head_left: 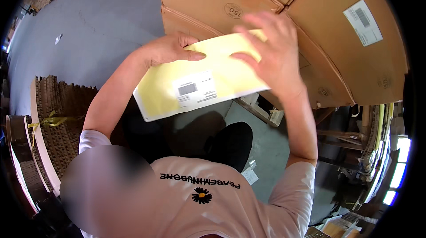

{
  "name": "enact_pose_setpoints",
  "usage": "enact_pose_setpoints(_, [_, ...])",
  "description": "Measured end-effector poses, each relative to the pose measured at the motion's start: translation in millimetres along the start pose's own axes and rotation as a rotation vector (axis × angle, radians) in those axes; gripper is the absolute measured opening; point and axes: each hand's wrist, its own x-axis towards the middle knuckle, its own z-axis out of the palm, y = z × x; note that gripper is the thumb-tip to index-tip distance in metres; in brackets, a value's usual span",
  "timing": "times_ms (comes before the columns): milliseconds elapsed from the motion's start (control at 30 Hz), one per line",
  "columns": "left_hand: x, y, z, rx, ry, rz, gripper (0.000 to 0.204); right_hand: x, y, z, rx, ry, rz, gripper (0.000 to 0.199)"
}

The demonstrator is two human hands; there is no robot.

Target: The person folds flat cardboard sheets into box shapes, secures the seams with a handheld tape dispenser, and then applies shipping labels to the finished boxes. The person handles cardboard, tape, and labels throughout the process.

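I pinch the yellow envelope (199,76) in my left hand (171,49), right hand (270,53) spread flat on it, keeping it level over the cardboard boxes (319,25)

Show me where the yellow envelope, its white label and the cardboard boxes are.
yellow envelope (222,56), head view, bare yellow face between the hands.
white label (195,89), head view, middle of the label.
cardboard boxes (355,65), head view, side panel of the right-hand box.
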Motion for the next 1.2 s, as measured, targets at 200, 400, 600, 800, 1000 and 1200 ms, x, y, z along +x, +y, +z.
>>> enact_pose_setpoints(200, [-12.2, -17.6, -3.0, -0.51, -0.111, 0.07, 0.05, -15.7, -52.3, 45.9, 0.313, -0.053, 0.028, 0.04])
enact_pose_setpoints(400, [-22.8, -31.3, 8.6, -0.928, -0.17, 0.121, 0.057, -0.4, -54.4, 57.0, 0.461, 0.156, 0.052, 0.033])
enact_pose_setpoints(600, [-23.1, -32.6, 0.5, -0.793, -0.128, 0.162, 0.059, 1.3, -57.2, 63.8, 0.455, 0.203, 0.055, 0.029])
enact_pose_setpoints(800, [-22.5, -46.6, -3.9, -0.814, -0.146, 0.132, 0.053, 10.7, -65.6, 70.9, 0.491, 0.089, 0.166, 0.028])
enact_pose_setpoints(1000, [-26.8, -55.5, 3.4, -0.861, -0.191, 0.166, 0.043, 5.4, -61.2, 89.7, 0.49, 0.231, -0.004, 0.028])
enact_pose_setpoints(1200, [-33.1, -56.6, 9.9, -1.179, -0.24, 0.207, 0.045, 6.8, -70.2, 75.4, 0.381, 0.35, -0.139, 0.028])
